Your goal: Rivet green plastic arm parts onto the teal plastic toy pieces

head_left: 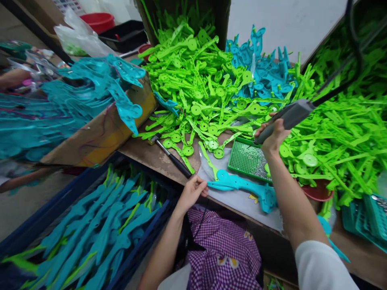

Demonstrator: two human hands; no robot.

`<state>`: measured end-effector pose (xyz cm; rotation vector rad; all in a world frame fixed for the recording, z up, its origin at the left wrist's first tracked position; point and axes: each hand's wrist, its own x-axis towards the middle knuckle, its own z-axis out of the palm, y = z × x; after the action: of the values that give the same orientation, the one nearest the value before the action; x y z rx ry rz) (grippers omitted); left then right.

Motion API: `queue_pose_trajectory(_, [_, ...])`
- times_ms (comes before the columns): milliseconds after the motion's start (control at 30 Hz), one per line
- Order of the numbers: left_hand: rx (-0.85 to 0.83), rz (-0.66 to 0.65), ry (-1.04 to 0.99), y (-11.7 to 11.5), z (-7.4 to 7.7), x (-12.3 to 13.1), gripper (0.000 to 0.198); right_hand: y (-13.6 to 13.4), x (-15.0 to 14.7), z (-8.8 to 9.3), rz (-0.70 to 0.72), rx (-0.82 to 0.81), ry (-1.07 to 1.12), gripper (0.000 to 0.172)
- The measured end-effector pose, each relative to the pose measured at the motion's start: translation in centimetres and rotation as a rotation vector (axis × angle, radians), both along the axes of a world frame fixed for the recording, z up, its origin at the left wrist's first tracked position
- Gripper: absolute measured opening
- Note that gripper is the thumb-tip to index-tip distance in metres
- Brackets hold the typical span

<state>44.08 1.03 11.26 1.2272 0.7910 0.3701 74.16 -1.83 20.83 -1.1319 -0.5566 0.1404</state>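
My left hand [193, 191] pinches the narrow left end of a blue plastic part [242, 183] that lies on a pale sheet at the table's front edge. Wrapped round a grey corded electric screwdriver [284, 119] is my right hand [276, 135], raised above the table. The tool's tip points down and left over a green perforated tray [246, 159], where many small silvery screws are spread. A light green plastic arm [208, 159] lies just behind the blue part, its lower end close to it.
A hammer [172, 155] lies left of the tray. Heaps of green parts [193, 80] and blue parts [266, 76] cover the back. At left stand a carton [99, 141] of blue parts and a dark blue crate [54, 209] of blue-and-green pieces. Another person's arm [27, 179] shows far left.
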Motion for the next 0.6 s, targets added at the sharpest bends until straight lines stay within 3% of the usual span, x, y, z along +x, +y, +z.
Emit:
queue_pose_trajectory(100, [-0.002,0.037,0.000,-0.2,0.4,0.2,0.040,-1.4,-2.2,1.7,0.018,0.020,0.057,0.045])
queue_pose_trajectory(200, [-0.009,0.073,-0.006,-0.3,0.5,0.5,0.041,-2.8,-6.7,2.5,0.143,0.016,0.143,0.055])
queue_pose_trajectory(300, [-0.026,0.084,-0.018,-0.3,0.2,0.7,0.043,-3.7,-11.9,1.9,0.343,-0.013,0.171,0.060])
queue_pose_trajectory(400, [-0.034,0.101,-0.036,-0.3,0.1,0.9,0.042,-3.5,-15.3,0.6,0.493,-0.029,0.142,0.061])
queue_pose_trajectory(600, [-0.019,0.115,-0.052,-0.6,0.3,0.8,0.039,-2.3,-16.1,-1.2,0.543,-0.029,0.099,0.060])
